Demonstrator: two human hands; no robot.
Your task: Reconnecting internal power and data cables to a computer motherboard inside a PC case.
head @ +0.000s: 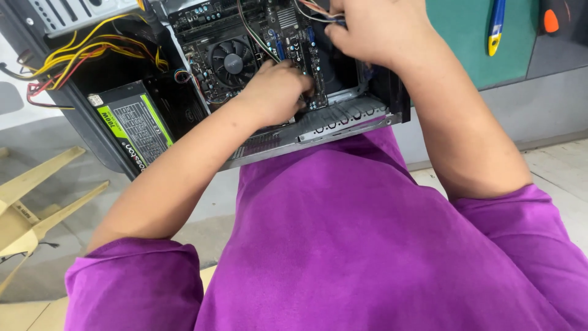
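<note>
Motherboard (257, 37): dark board w/ many small parts and blue connectors, it sits flat inside the open PC case (343, 119). It is directly under your fingers of both hands.
Cooler fan (233, 61): black round fan on the board, just beside your left knuckles, toward the far side.
Wire bundle (315, 11): thin coloured wires, they run to your right fingertips at the top edge of the view.
Left hand (278, 92): palm down, wrist bent, arm comes in from low left. Fingers curled down and pressing on the lower edge of the board near the slots. Whether they pinch something I cannot tell, the tips are hidden behind the knuckles.
Right hand (373, 30): back of hand faces you, arm comes from the right side. Fingers closed together around the end of the wire bundle, above the board.
Power supply (131, 122): black box w/ green label, well apart from your left fingers, on the left side in the case.
Yellow and red cables (92, 55): loose loops above the power supply.
Hidden: the right fingertips are partly cut off by the top edge; the board area under both palms is not visible; the purple shirt (343, 245) covers the near side.
</note>
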